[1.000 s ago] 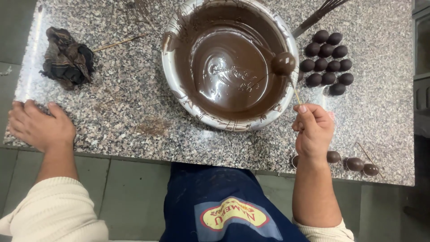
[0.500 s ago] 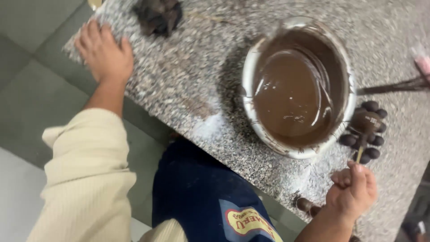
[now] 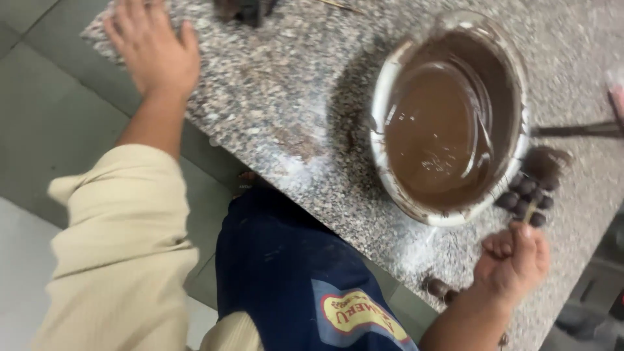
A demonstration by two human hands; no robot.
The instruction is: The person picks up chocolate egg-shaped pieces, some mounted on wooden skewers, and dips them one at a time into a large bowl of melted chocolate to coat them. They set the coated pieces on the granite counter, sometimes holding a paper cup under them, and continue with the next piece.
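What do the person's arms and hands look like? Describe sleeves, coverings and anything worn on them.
Both hands are bare, without gloves. No ring or watch can be made out, though the picture is blurred. The left hand comes out of a loose, cream-coloured, finely ribbed long sleeve ending below the wrist. The right hand shows a bare forearm; its sleeve is out of view.

A speckled grey granite counter (image 3: 286,97) is carrying everything, its near edge running slantwise above a grey tiled floor (image 3: 58,123). A white bowl (image 3: 383,97) of melted chocolate is sitting on it toward the right. Dark chocolate balls (image 3: 528,192) are lying clustered just beside the bowl's near right rim, and a few more (image 3: 439,288) are resting at the counter's near edge. A dark crumpled lump (image 3: 244,9) is lying at the far side
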